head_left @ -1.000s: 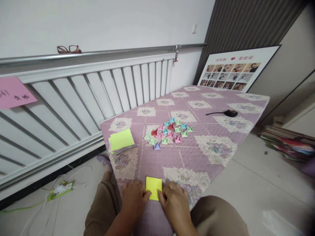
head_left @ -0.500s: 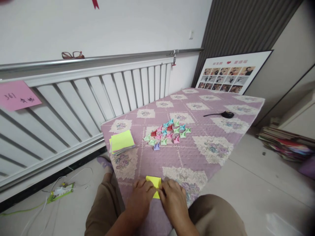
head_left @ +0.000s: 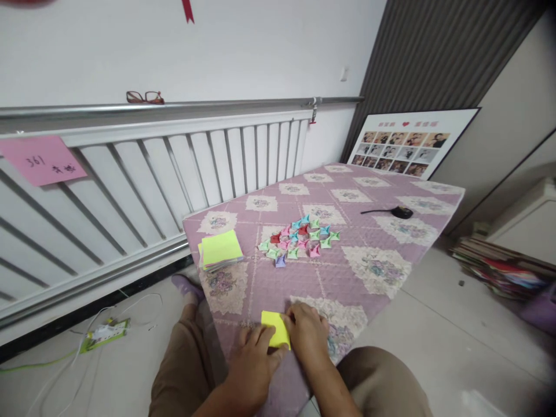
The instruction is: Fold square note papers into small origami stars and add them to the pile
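A small yellow sheet of folded paper [head_left: 276, 325] lies at the near end of the table. My left hand [head_left: 253, 354] holds its left and lower edges, fingers bent over it and the thumb along the bottom. At the right edge, my right hand [head_left: 309, 331] grips the paper with curled fingers, its fingertips partly hidden. Beyond the hands sits a cluster of small folded paper shapes [head_left: 303, 244] in green, pink, red and blue, with a purple one [head_left: 280, 262] nearest me. A stack of coloured paper squares [head_left: 222, 249], yellow-green on top, rests at the table's left edge.
A flowered purple cloth [head_left: 299, 289] covers the table. Toward its far right lies a black round object with a thin strap [head_left: 402, 212]. A white radiator [head_left: 204, 162] runs along the left side. On the floor are a power strip [head_left: 106, 333] and piled papers [head_left: 495, 263].
The yellow paper has turned slightly. My left hand has shifted down, its thumb now at the paper's lower edge; my right hand has moved slightly up. The view has tilted a little.
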Tool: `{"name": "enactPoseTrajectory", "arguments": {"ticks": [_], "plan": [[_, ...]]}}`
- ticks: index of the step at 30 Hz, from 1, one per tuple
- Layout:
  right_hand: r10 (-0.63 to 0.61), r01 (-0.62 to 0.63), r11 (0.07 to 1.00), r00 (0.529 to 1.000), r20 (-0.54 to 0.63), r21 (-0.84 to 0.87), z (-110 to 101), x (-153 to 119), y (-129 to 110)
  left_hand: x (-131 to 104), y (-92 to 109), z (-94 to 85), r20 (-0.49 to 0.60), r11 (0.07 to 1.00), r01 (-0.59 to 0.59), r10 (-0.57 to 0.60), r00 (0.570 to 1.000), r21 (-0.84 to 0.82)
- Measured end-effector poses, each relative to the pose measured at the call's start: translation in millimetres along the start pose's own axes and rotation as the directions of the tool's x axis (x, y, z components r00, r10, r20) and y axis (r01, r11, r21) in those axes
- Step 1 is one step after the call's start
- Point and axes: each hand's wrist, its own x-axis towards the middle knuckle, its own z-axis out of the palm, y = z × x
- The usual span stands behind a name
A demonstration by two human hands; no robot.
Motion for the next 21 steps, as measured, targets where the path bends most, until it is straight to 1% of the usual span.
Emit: {"name": "enactPoseTrajectory", "arguments": {"ticks": [5,8,10,11,14,16,19,21], "plan": [[0.026,-0.027,0.996,0.999,-0.019,-0.082,0.9,18.3,-4.1,2.5,0.9,-8.7,0.022,0.996,0.036,-0.034,0.999,-0.082],[-0.058,0.055,0.995,0.998,-0.030,-0.082,3.8,20.5,-13.2,2.9,0.5,-10.6,0.014,0.994,0.039,-0.038,0.999,-0.100],[-0.115,0.116,0.991,0.993,0.027,-0.063,7.2,20.5,-19.9,2.9,0.0,-10.2,0.000,0.994,0.038,-0.038,0.999,-0.098],[-0.116,0.121,0.991,0.990,0.073,-0.058,9.0,21.0,-22.6,2.9,-0.1,-9.8,-0.008,0.995,0.032,-0.033,0.999,-0.096],[-0.052,0.067,0.995,0.981,0.189,-0.070,13.6,25.0,-26.2,2.5,-0.3,-8.9,-0.042,0.997,0.004,-0.008,0.999,-0.083],[-0.023,0.044,0.995,0.976,0.215,-0.092,15.6,28.6,-25.8,1.3,0.1,-8.4,-0.076,0.998,0.015,-0.020,0.997,-0.061],[-0.025,0.054,0.990,0.976,0.216,-0.129,17.8,31.8,-24.8,-2.7,1.0,-6.1,-0.133,0.998,0.060,-0.064,0.989,-0.034],[-0.027,0.061,0.987,0.976,0.216,-0.151,19.3,31.8,-24.9,-7.2,1.4,-2.6,-0.171,0.997,0.070,-0.073,0.983,-0.021]]}}
